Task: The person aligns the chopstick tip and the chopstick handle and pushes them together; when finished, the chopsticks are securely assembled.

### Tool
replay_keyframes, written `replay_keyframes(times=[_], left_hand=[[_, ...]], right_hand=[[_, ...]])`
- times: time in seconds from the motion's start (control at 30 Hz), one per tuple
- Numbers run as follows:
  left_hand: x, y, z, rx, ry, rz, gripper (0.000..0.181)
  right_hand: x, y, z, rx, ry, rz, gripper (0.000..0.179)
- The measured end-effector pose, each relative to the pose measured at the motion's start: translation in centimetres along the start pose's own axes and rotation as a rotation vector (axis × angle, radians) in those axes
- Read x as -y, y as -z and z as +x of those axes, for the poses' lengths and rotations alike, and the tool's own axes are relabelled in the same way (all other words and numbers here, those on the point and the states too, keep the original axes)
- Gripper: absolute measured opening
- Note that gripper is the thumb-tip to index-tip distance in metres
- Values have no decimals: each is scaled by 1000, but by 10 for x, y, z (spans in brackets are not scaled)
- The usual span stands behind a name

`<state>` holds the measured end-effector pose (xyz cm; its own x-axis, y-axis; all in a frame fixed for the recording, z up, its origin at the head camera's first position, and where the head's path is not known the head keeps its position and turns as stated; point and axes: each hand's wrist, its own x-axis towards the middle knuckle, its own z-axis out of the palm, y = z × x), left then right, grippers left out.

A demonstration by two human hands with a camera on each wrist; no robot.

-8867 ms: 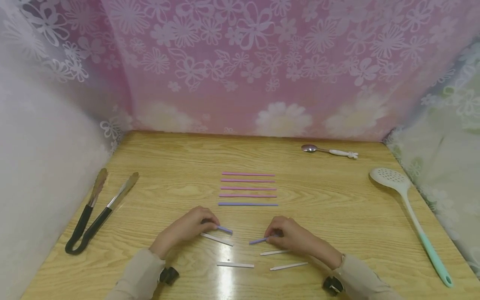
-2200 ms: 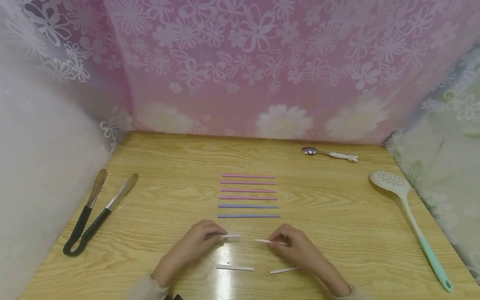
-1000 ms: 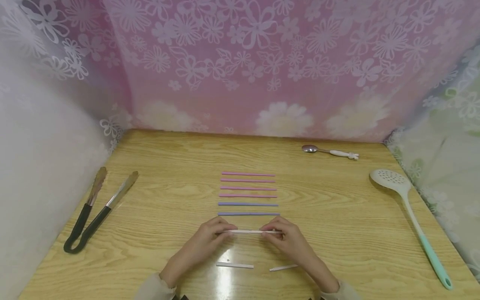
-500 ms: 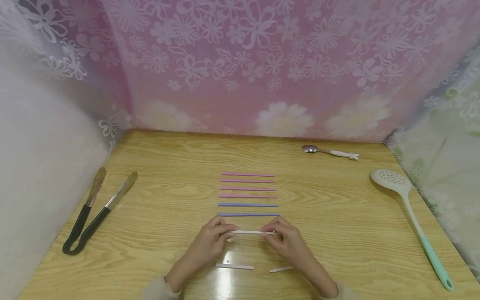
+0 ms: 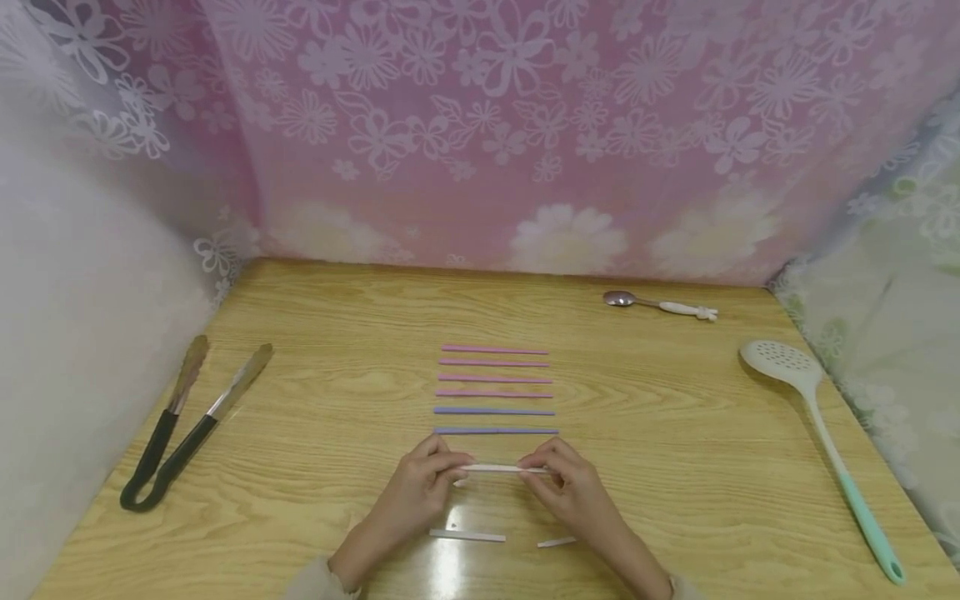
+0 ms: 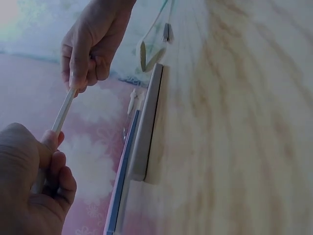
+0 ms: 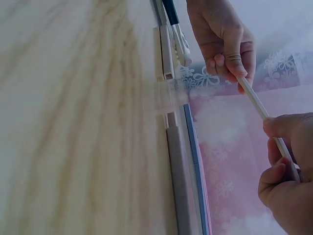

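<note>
In the head view, both hands hold a white chopstick (image 5: pixel 495 468) level above the near part of the table. My left hand (image 5: pixel 420 487) pinches its left part between thumb and fingers, and my right hand (image 5: pixel 573 487) pinches the right part. The left wrist view shows the chopstick (image 6: pixel 63 111) as one straight line between the hands. Closer to me lie a white chopstick half (image 5: pixel 467 536) and another white half (image 5: pixel 557 542) with a narrow tip, partly hidden by the right forearm. Beyond the hands, two blue chopsticks (image 5: pixel 495 431) lie parallel.
Several pink chopsticks (image 5: pixel 495 364) lie in a row behind the blue ones. Black-handled tongs (image 5: pixel 195 433) lie at the left. A slotted spoon (image 5: pixel 817 417) with a mint handle is at the right edge, a small spoon (image 5: pixel 660 305) at the back right.
Earlier the hands held blue halves; a second blue chopstick now lies in the row. The two white halves, apart 2.2 s ago, have since met end to end between the hands.
</note>
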<state>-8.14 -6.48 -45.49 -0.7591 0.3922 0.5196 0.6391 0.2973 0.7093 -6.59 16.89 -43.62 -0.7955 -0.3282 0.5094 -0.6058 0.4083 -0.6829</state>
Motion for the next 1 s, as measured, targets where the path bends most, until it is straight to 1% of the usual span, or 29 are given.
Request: replay_keyframes(times=[0.07, 0.17, 0.23, 0.33, 0.4, 0.5, 0.6, 0.73, 0.83, 1.0], left_hand=[[-1, 1, 0, 29, 19, -7, 12], [0, 2, 1, 73, 76, -16, 14], [1, 3, 1, 100, 135, -23, 15], [3, 6, 2, 134, 250, -20, 18], [4, 8, 3, 156, 315, -20, 20], [8, 12, 3, 181, 371, -12, 22], [12, 17, 4, 199, 392, 4, 22], [17, 21, 8, 213, 407, 53, 18], [20, 21, 11, 218, 408, 93, 16], [23, 18, 15, 216, 399, 121, 14]], right_hand=[[0, 2, 0, 14, -15, -4, 21], [-2, 5, 1, 47, -29, -4, 22], [-4, 7, 1, 83, -36, -1, 27], [-7, 10, 2, 115, -60, -24, 35], [-10, 11, 2, 110, -82, -56, 32], [-15, 11, 2, 92, -127, -103, 24], [-20, 11, 2, 89, -199, -126, 18], [-26, 11, 4, 142, -323, -144, 12], [-28, 10, 7, 185, -391, -148, 10], [-31, 9, 13, 193, -434, -157, 12]])
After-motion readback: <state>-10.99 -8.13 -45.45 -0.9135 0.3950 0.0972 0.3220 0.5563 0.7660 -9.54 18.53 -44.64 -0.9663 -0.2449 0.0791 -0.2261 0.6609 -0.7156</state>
